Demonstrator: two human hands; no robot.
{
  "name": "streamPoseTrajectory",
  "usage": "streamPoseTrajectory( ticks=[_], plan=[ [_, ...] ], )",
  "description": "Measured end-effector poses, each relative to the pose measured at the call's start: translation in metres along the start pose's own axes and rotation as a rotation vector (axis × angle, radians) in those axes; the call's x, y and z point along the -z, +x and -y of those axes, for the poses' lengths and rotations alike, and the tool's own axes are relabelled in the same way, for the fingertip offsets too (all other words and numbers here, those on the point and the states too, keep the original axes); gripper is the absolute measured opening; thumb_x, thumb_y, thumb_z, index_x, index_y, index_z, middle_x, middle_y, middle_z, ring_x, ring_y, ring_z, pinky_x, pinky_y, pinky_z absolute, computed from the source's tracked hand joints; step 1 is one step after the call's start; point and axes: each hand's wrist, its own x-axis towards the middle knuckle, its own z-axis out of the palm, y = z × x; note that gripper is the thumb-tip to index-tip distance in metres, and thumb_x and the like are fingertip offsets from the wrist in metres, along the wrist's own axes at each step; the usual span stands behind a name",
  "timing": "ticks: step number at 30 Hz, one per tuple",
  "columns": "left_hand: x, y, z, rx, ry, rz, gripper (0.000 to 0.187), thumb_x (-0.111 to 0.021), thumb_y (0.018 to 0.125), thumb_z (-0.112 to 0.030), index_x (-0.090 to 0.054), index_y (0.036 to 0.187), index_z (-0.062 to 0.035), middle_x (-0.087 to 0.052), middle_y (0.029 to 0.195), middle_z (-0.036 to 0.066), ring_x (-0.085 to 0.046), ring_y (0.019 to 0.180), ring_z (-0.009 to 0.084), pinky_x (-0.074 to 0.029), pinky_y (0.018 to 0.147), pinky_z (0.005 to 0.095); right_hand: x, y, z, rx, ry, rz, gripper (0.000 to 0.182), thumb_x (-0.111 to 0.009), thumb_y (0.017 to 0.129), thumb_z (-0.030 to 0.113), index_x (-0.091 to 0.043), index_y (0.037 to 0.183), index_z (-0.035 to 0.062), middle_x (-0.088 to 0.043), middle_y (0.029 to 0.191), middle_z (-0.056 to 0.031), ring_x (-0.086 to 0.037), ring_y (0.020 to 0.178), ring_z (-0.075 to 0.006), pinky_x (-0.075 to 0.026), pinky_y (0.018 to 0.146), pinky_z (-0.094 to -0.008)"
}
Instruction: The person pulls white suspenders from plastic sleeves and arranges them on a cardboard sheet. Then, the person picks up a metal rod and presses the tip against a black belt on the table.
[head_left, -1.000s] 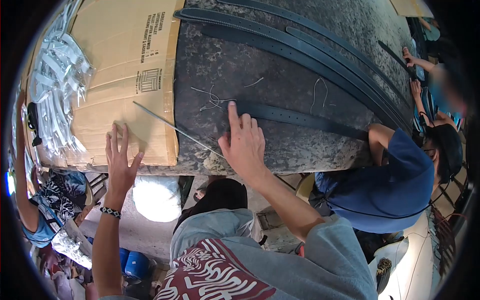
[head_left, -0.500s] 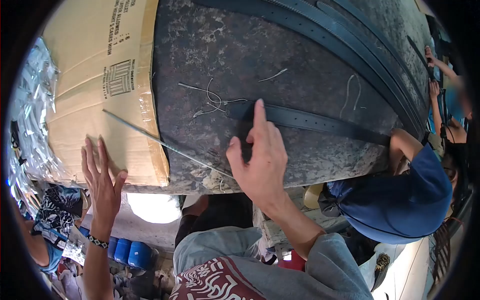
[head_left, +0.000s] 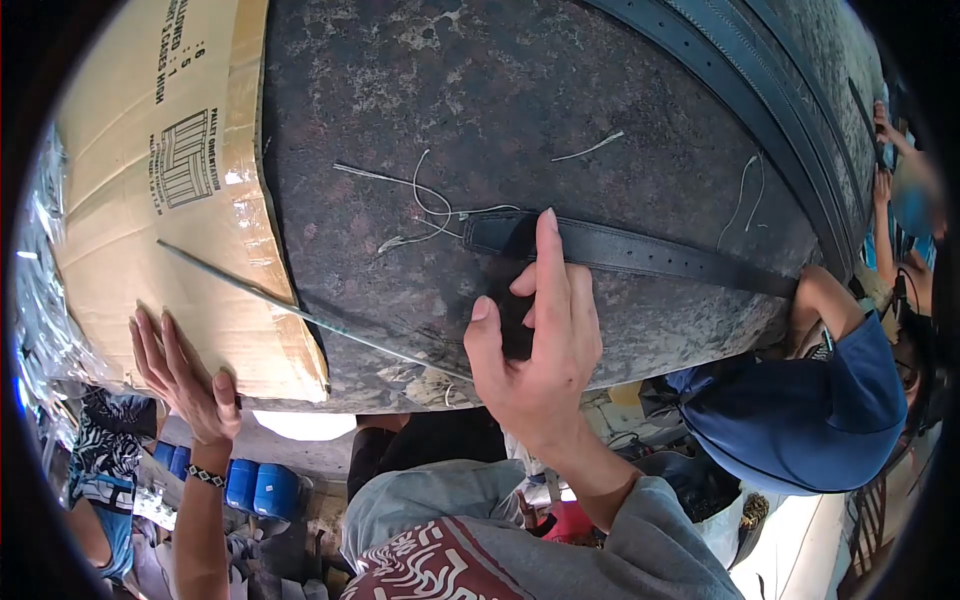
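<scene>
A black leather belt (head_left: 640, 250) with punched holes lies across the dark, mottled tabletop (head_left: 400, 90). The index fingertip of my right hand (head_left: 540, 350) rests at the belt's edge near its left end, with the other fingers loosely bent and the thumb apart; nothing is held. Beside that end lie pale loose threads (head_left: 432, 195). My left hand (head_left: 185, 375) lies with fingers spread on the cardboard sheet (head_left: 120, 200) at the left. Between the two hands a thin grey rod (head_left: 300, 312) crosses from the cardboard onto the tabletop.
Several black belts (head_left: 750, 100) curve along the upper right. More threads (head_left: 590, 146) lie near the middle. A person in a dark blue top (head_left: 800, 400) leans at the right edge, and others are partly visible at both sides. Blue containers (head_left: 262, 488) stand below. Clear plastic (head_left: 45, 280) lies far left.
The view has shifted, so the cardboard sits farther left and the belt slightly lower right. My right fingertip remains close to the belt's edge, and my left hand remains on the cardboard.
</scene>
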Motion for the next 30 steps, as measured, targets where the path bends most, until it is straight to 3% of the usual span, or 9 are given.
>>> streamPoseTrajectory(
  ticks=[9, 15, 25, 30],
  plan=[
    [-0.001, 0.001, 0.001, -0.017, -0.01, 0.007, 0.082, -0.027, 0.102, -0.061, -0.033, 0.156, 0.0006, -0.027, 0.163, 0.026, -0.024, 0.151, 0.0436, -0.016, 0.12, 0.0565, -0.013, 0.0, -0.007, 0.13, -0.239, -0.06, 0.07, -0.074, 0.078, 0.014, -0.055, 0.143, -0.0053, -0.051, 0.085, -0.0049, -0.051, 0.068, -0.0177, -0.041, 0.056, -0.0317],
    [0.0, 0.001, 0.003, -0.025, -0.014, 0.018, 0.084, -0.026, 0.102, -0.061, -0.033, 0.156, 0.0023, -0.026, 0.163, 0.026, -0.023, 0.151, 0.0443, -0.015, 0.121, 0.0571, -0.014, 0.004, -0.002, 0.179, -0.208, -0.022, 0.067, -0.073, 0.077, 0.0, -0.055, 0.141, -0.008, -0.053, 0.085, -0.0078, -0.053, 0.067, -0.0163, -0.044, 0.054, -0.0294],
    [0.0, 0.002, 0.001, -0.015, -0.041, 0.008, 0.083, -0.029, 0.102, -0.062, -0.035, 0.155, 0.0009, -0.028, 0.163, 0.026, -0.023, 0.151, 0.0437, -0.015, 0.121, 0.0571, -0.024, 0.0, -0.006, 0.232, -0.229, -0.115, 0.057, -0.071, 0.077, -0.002, -0.066, 0.133, -0.0005, -0.056, 0.085, -0.0037, -0.053, 0.066, -0.0164, -0.045, 0.055, -0.0292],
    [0.0, 0.002, 0.001, -0.01, -0.044, 0.016, 0.084, -0.028, 0.101, -0.064, -0.035, 0.155, 0.0007, -0.027, 0.163, 0.025, -0.022, 0.152, 0.0427, -0.014, 0.121, 0.0566, -0.023, -0.001, -0.006, 0.228, -0.209, -0.105, 0.057, -0.07, 0.076, -0.003, -0.066, 0.132, -0.0013, -0.056, 0.085, -0.0043, -0.054, 0.067, -0.0167, -0.045, 0.056, -0.0291]
  ],
)
